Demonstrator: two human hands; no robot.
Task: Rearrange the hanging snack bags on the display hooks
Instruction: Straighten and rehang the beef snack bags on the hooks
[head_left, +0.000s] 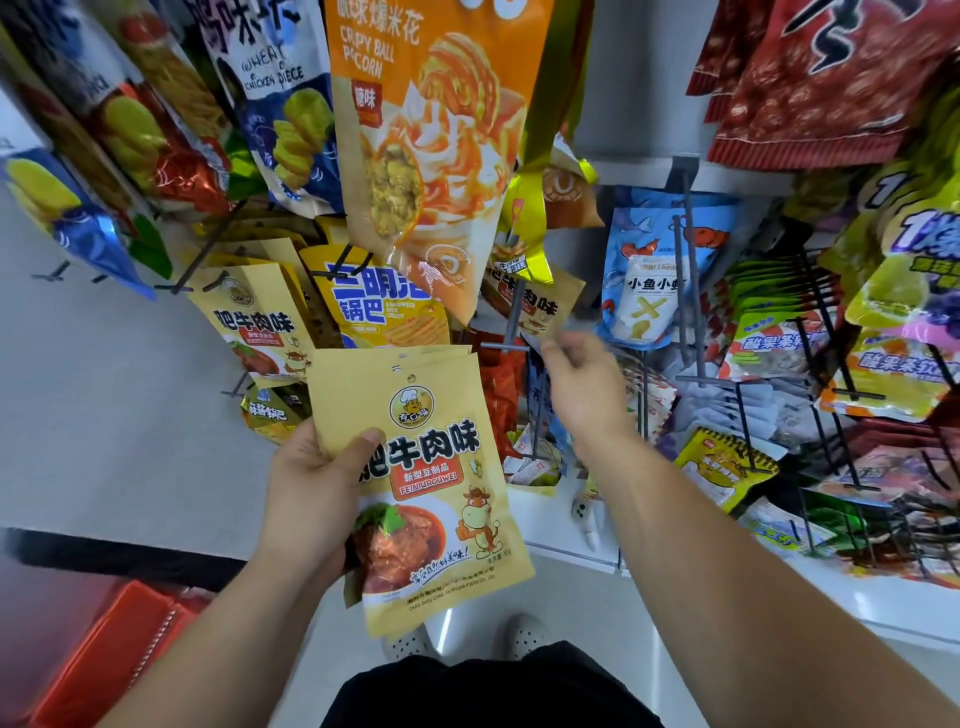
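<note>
My left hand (311, 488) grips a small stack of yellow beef-flavour snack bags (431, 493), thumb across the front, held low in front of the rack. My right hand (584, 387) reaches up to a matching yellow bag (540, 304) that hangs on a grey hook (511, 322), and its fingertips pinch that bag's lower edge. More of the same yellow bags (254, 322) hang on a hook to the left. A large orange popcorn bag (431, 150) hangs above, partly covering the hook area.
Blue chicken-piece bags (291, 119) and a yellow sandwich-crust bag (384, 306) hang at left. A blue fish snack bag (654, 270), red bags (826, 78) and several green and yellow bags hang at right. An orange basket (114, 654) sits on the floor at lower left.
</note>
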